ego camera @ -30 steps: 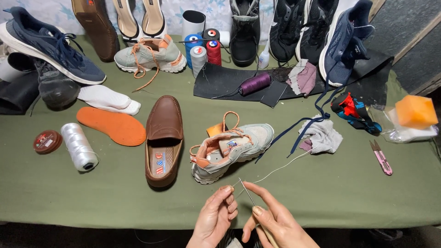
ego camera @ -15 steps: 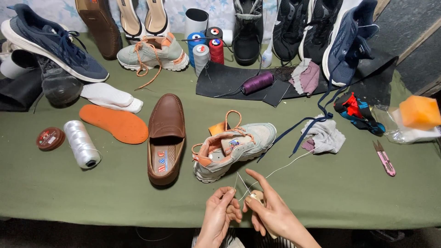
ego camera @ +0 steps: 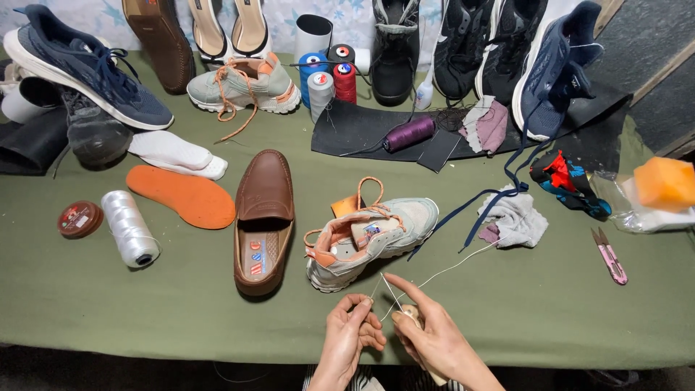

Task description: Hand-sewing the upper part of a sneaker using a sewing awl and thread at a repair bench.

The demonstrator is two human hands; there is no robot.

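Observation:
My left hand (ego camera: 352,334) pinches the end of a white thread (ego camera: 449,270) at the near edge of the green table (ego camera: 550,311). My right hand (ego camera: 433,335) grips a wooden-handled awl (ego camera: 413,316), its thin metal needle slanting up toward the left fingertips. The thread trails right toward a grey cloth (ego camera: 515,219). Just beyond the hands lies a grey sneaker with orange laces (ego camera: 371,233), resting on its side.
A brown loafer (ego camera: 263,219), orange insole (ego camera: 183,195), white insole (ego camera: 174,153), white thread spool (ego camera: 129,228) and round tin (ego camera: 79,219) lie left. Pink snips (ego camera: 609,255) and an orange sponge (ego camera: 664,182) lie right. Shoes and thread spools (ego camera: 329,76) line the back.
Both hands stayed at the near edge, close together. The left fingers have closed onto the thread end beside the needle tip, and the right index finger now stretches along the needle.

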